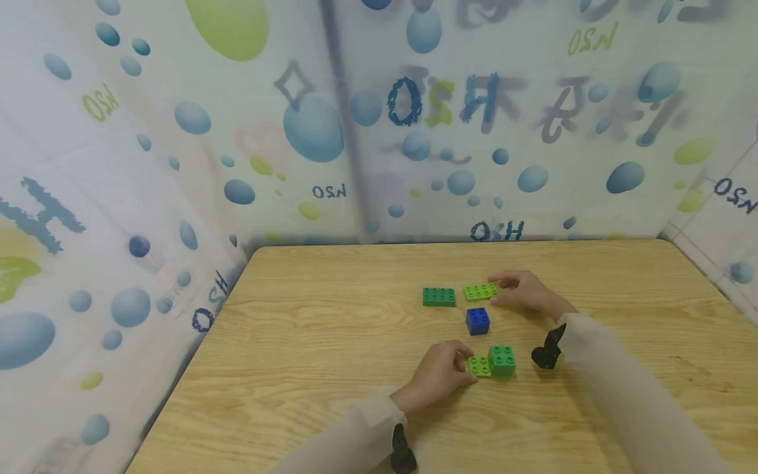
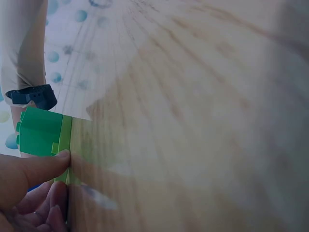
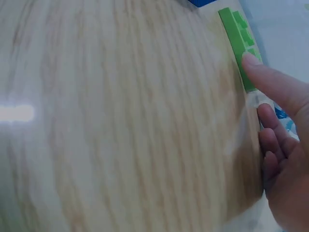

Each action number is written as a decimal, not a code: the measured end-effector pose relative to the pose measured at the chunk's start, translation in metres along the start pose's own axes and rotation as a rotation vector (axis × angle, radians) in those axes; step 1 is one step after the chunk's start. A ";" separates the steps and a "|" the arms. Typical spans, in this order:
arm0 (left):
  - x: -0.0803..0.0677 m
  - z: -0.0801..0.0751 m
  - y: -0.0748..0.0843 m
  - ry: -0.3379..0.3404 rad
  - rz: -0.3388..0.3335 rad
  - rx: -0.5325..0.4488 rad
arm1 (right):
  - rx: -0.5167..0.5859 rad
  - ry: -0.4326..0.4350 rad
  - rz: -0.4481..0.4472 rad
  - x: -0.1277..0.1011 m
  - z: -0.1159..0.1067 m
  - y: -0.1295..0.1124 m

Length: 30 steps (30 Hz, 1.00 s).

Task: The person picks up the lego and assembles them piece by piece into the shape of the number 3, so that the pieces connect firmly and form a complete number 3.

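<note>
The light green flat plate (image 1: 481, 290) lies on the wooden table (image 1: 331, 329) under the tips of your right hand (image 1: 524, 292), whose fingers pinch its near end: in the right wrist view 1 fingertip (image 3: 252, 62) presses the studs while the others curl beside the edge. That is a shallow hold on a thin piece, so if you lift from that end alone, the plate will likely tip and slip out.

Just past the plate's far end, away from your fingers, sits the dark green brick (image 1: 439, 297), close but apart. Push the plate sideways and you may knock that brick out of line. The blue brick (image 1: 477, 320) stands just on your side of the plate, near the heel of your right hand; a low wrist on the way back could drag it.

Your left hand (image 1: 441, 375) has its fingers curled on the small light green plate (image 1: 479, 366), thumb (image 2: 43, 164) against its edge. That piece touches the green square brick (image 1: 502, 360) on the side away from your fingers. I cannot tell whether the 2 are joined; if they only abut, any push will slide the brick off instead of seating it.
</note>
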<state>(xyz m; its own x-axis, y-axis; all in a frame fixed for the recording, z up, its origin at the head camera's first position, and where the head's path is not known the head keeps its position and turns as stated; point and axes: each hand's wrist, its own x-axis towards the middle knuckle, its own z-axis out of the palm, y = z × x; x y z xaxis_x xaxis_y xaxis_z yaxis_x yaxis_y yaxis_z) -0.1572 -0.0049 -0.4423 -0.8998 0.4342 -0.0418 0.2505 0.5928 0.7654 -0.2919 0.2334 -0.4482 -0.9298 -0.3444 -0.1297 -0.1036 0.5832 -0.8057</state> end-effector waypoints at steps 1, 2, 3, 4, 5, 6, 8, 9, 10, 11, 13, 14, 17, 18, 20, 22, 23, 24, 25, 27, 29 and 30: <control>0.000 0.000 0.000 0.000 0.004 0.001 | -0.003 0.004 -0.006 0.000 0.001 0.000; 0.000 0.001 -0.001 0.000 0.007 0.003 | -0.008 0.009 -0.014 0.000 0.002 0.001; 0.001 0.001 -0.001 -0.001 0.009 0.004 | -0.011 0.013 -0.020 0.000 0.003 0.001; 0.001 0.002 -0.001 0.000 0.009 0.006 | -0.012 0.020 -0.029 -0.001 0.003 0.002; 0.001 0.002 -0.002 0.001 0.009 0.008 | -0.012 0.023 -0.036 -0.001 0.004 0.002; 0.001 0.003 -0.002 0.002 0.008 0.010 | -0.017 0.027 -0.043 -0.001 0.005 0.001; 0.001 0.003 -0.002 0.001 0.004 0.011 | -0.022 0.036 -0.052 -0.002 0.006 0.000; 0.001 0.003 -0.002 0.001 0.004 0.012 | -0.022 0.041 -0.054 -0.003 0.007 -0.001; 0.001 0.003 -0.002 0.000 0.002 0.010 | -0.023 0.045 -0.057 -0.004 0.007 -0.002; 0.001 0.002 -0.002 0.000 0.000 0.009 | -0.024 0.048 -0.053 -0.004 0.008 -0.003; 0.001 0.002 -0.001 0.000 -0.001 0.006 | -0.026 0.053 -0.048 -0.004 0.009 -0.004; 0.000 0.002 -0.001 0.001 -0.002 0.005 | -0.026 0.056 -0.044 -0.004 0.009 -0.003; 0.000 0.001 0.000 0.002 -0.004 0.001 | -0.030 0.068 -0.022 -0.003 0.010 -0.002; -0.001 0.001 0.000 0.003 -0.004 0.000 | -0.032 0.074 -0.015 -0.003 0.010 -0.002; -0.001 0.001 0.000 0.003 -0.005 -0.003 | -0.043 0.087 0.000 -0.004 0.009 -0.001; -0.001 0.001 0.000 0.004 -0.007 -0.005 | -0.054 0.101 0.011 -0.005 0.008 0.001; -0.002 0.000 0.000 0.004 -0.009 -0.008 | -0.063 0.106 0.012 -0.006 0.007 0.001; -0.002 0.000 0.001 0.004 -0.010 -0.010 | -0.068 0.110 0.013 -0.006 0.007 0.002; -0.002 0.000 0.001 0.004 -0.012 -0.012 | -0.074 0.111 0.014 -0.007 0.006 0.003; -0.002 0.000 0.001 0.003 -0.014 -0.015 | -0.076 0.115 0.017 -0.009 0.004 0.004; -0.002 0.000 0.001 0.000 -0.016 -0.017 | -0.071 0.115 0.023 -0.012 0.002 0.005; -0.001 0.001 0.001 -0.001 -0.017 -0.018 | -0.066 0.114 0.025 -0.014 0.001 0.005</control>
<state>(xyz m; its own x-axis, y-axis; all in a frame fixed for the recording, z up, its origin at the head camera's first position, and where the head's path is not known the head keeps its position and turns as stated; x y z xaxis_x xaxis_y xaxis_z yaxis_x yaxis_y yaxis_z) -0.1557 -0.0044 -0.4420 -0.9035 0.4250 -0.0557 0.2287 0.5879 0.7759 -0.2794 0.2397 -0.4509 -0.9661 -0.2456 -0.0797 -0.0994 0.6389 -0.7629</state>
